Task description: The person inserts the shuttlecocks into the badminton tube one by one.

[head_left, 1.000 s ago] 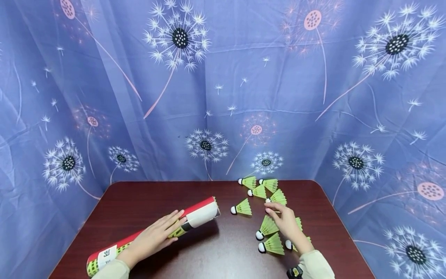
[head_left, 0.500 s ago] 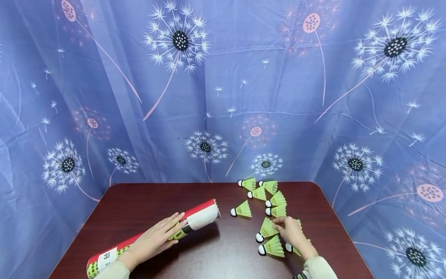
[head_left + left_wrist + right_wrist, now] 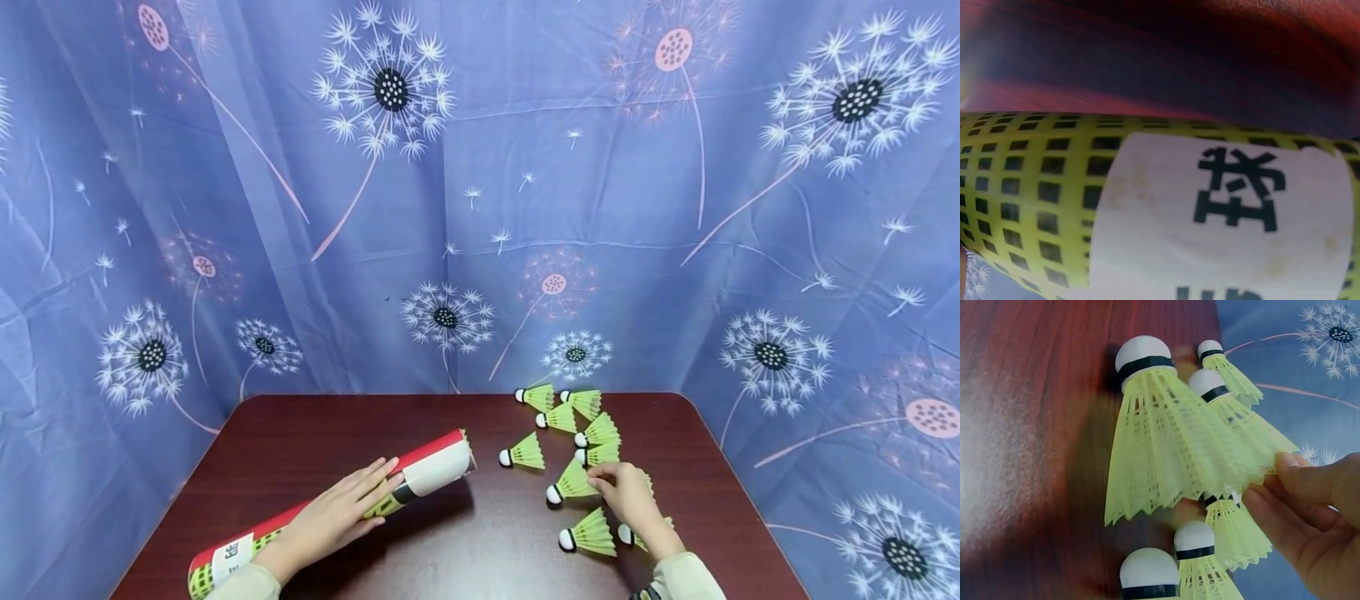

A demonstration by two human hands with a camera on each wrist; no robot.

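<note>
A yellow-green shuttlecock (image 3: 572, 482) with a white cork and black band is pinched at its skirt's rim by my right hand (image 3: 630, 500). In the right wrist view, thumb and fingertips meet at the skirt edge of that shuttlecock (image 3: 1160, 437), its cork pointing away from the hand. On the left, a long shuttlecock tube (image 3: 437, 467), red, white and yellow-green, lies at a slant across the table. My left hand (image 3: 333, 512) rests over its middle, fingers lying straight along it. The left wrist view is filled by the tube's grid pattern and white label (image 3: 1216, 212).
Several loose shuttlecocks (image 3: 588, 533) lie on the right half of the dark red-brown table (image 3: 337, 417), one (image 3: 522, 452) apart from the others near the tube's end. A blue dandelion-print curtain (image 3: 480, 208) hangs around the table.
My right hand has left a shuttlecock in the upper group, moved down towards me and taken another by its skirt, shifting it slightly up and left. The left hand has stayed on the tube.
</note>
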